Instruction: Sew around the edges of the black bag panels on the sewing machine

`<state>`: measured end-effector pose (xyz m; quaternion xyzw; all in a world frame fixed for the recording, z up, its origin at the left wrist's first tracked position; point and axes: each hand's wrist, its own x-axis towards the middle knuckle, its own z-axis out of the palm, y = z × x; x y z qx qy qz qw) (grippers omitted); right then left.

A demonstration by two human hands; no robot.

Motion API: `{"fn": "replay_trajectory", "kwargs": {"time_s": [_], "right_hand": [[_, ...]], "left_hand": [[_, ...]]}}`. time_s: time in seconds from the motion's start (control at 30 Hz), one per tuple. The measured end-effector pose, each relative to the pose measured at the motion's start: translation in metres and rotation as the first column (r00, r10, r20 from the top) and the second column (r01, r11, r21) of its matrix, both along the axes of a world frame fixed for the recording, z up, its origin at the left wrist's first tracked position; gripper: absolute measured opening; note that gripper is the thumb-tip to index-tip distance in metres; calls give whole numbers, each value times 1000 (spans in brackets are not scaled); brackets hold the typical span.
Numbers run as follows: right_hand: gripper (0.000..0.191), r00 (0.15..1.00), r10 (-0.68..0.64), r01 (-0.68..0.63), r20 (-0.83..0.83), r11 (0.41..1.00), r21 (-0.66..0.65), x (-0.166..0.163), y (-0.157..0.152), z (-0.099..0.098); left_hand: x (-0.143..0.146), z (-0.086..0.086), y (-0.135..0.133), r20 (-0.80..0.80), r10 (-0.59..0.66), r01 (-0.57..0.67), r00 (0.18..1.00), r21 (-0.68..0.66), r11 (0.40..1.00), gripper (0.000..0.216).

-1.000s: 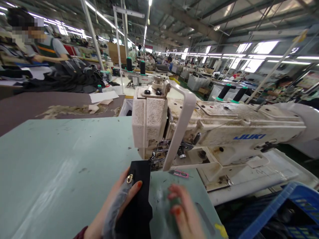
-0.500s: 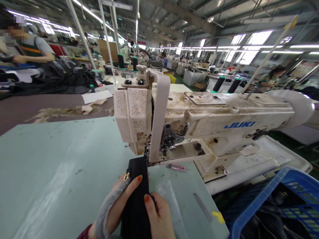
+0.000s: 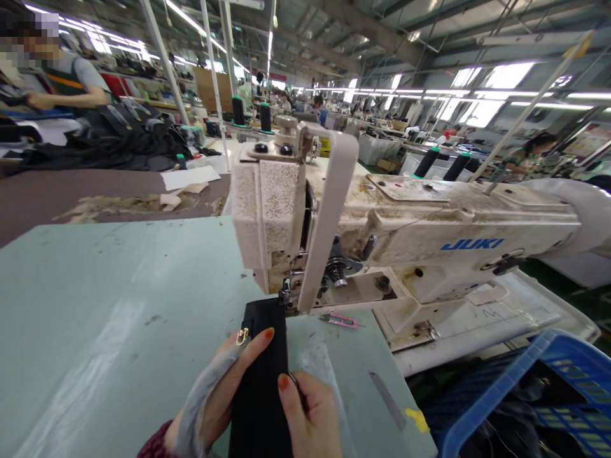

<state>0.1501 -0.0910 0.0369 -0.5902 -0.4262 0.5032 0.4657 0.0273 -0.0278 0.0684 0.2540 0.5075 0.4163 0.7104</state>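
Observation:
A long black fabric piece [image 3: 264, 369] with a small gold ring at its left edge lies on the pale green table [image 3: 119, 305], its far end under the presser foot [image 3: 287, 299] of a worn white JUKI sewing machine [image 3: 405, 235]. My left hand [image 3: 224, 388], partly covered by a grey sleeve, grips the piece's left side with the thumb on top. My right hand [image 3: 310, 413] pinches its right edge, fingers closed.
Pink thread snips [image 3: 341, 320] lie on the machine bed. A blue plastic crate [image 3: 529, 394] stands at the lower right. Behind the table is a brown bench with scraps [image 3: 124, 203] and dark cloth; a person [image 3: 52, 76] works at the far left.
My right hand came down from hovering, blurred, beside the piece and now grips its right edge. The view shifted a little; the fabric's end stays at the presser foot.

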Motion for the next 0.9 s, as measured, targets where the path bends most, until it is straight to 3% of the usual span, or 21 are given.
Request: {"fn": "replay_trajectory", "kwargs": {"time_s": [0.17,0.43,0.73,0.9], "right_hand": [[60,1000,-31,30,-4,999,-41,5,0,11],[64,993,-115,115,30,993,-6,1,1,-5],[61,1000,5,-5,-8,1000,-16,8,25,-11],[58,1000,2,-2,6,999,37,7,38,-11]], "left_hand": [[2,14,-2,79,-62,61,995,8,998,33],[-4,11,0,5,-132,131,991,54,990,37],[-2,33,21,-27,-158,160,987,146,976,27],[-5,23,30,-42,-168,172,985,130,977,28]]}}
